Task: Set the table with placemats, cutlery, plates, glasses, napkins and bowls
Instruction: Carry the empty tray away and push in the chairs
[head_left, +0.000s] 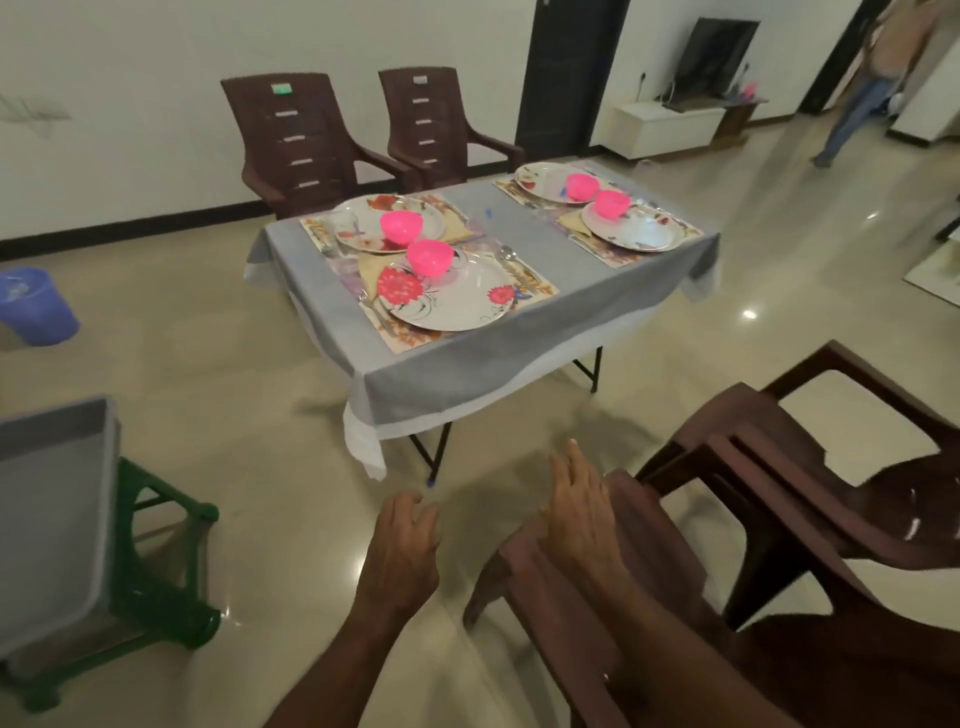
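Observation:
A small table (467, 358) under a grey cloth stands ahead of me. On it lie patterned placemats (540, 288) carrying floral plates (457, 301), pink bowls (429, 257), folded napkins and cutlery (506, 253); glasses are hard to make out. My left hand (400, 551) hovers over the floor, fingers loosely curled, holding nothing. My right hand (579, 512) lies with straight fingers on the top edge of a brown plastic chair back (571, 587) in front of me.
Stacked brown chairs (810, 499) fill the lower right. Two more brown chairs (306, 140) stand behind the table by the wall. A grey tray (52, 519) sits on a green stool at the left, a blue bucket (34, 306) beyond it. A person (878, 78) walks at the far right.

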